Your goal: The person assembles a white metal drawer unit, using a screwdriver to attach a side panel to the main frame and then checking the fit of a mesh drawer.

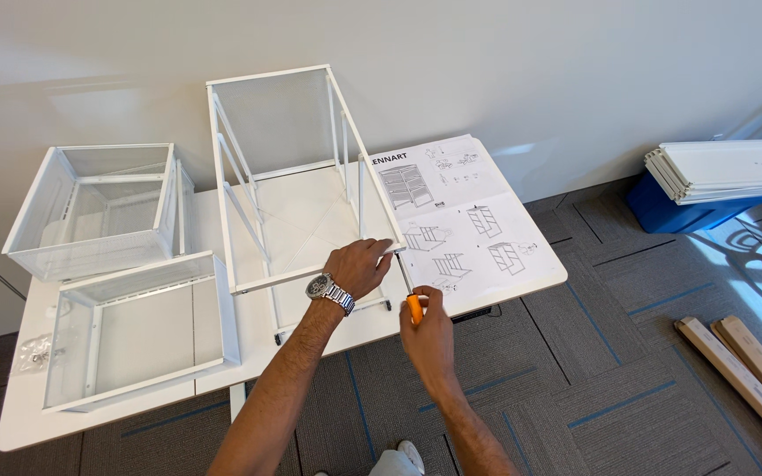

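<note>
Left hand (362, 267) fingers clamped over white frame (288, 181) corner, right hand (428, 330) fingers around orange screwdriver (411, 298) just below

The screwdriver (413, 300) tip is hidden behind the left hand (359, 267).

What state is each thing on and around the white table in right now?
White metal frame: upright on the table, open-sided.
Orange-handled screwdriver: gripped, tip up at the frame's near corner.
Left hand: closed over the frame's corner.
Right hand: closed on the screwdriver handle.
Two white mesh drawers: on the table, not in the frame.
Paper instruction sheet: unfolded flat.
Small clear bag: lying at the table's edge.
</note>
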